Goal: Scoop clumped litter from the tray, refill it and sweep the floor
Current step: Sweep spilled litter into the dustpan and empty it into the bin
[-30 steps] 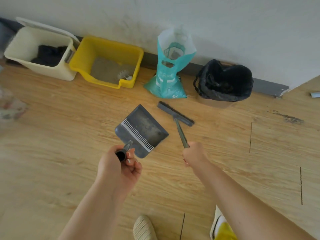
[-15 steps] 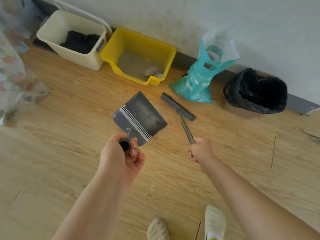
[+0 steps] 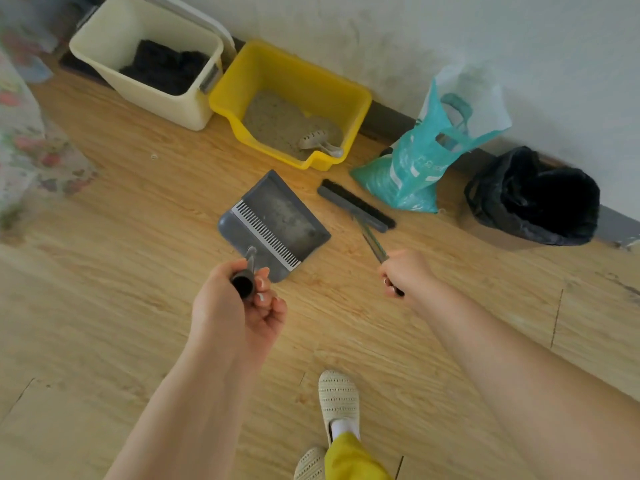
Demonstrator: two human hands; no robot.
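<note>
My left hand (image 3: 239, 306) grips the long handle of a grey dustpan (image 3: 277, 223), which rests on the wooden floor with a white comb strip across it and dust inside. My right hand (image 3: 405, 275) holds the handle of a grey broom (image 3: 356, 206), whose black bristle head lies on the floor right of the dustpan. Behind them against the wall stands the yellow litter tray (image 3: 353, 109), with sandy litter and a white scoop (image 3: 318, 142) lying in it. A teal litter bag (image 3: 415, 168) stands open to its right.
A cream bin (image 3: 166, 102) holding dark material stands left of the tray. A bin with a black liner (image 3: 533, 195) is at the far right by the wall. Floral fabric (image 3: 24, 140) hangs at the left edge. My slippered feet (image 3: 337, 400) are below.
The view has shifted left and closer, so the tray, bag and bins sit further right. Both hands keep their grips; dustpan and broom stay side by side on the floor.
</note>
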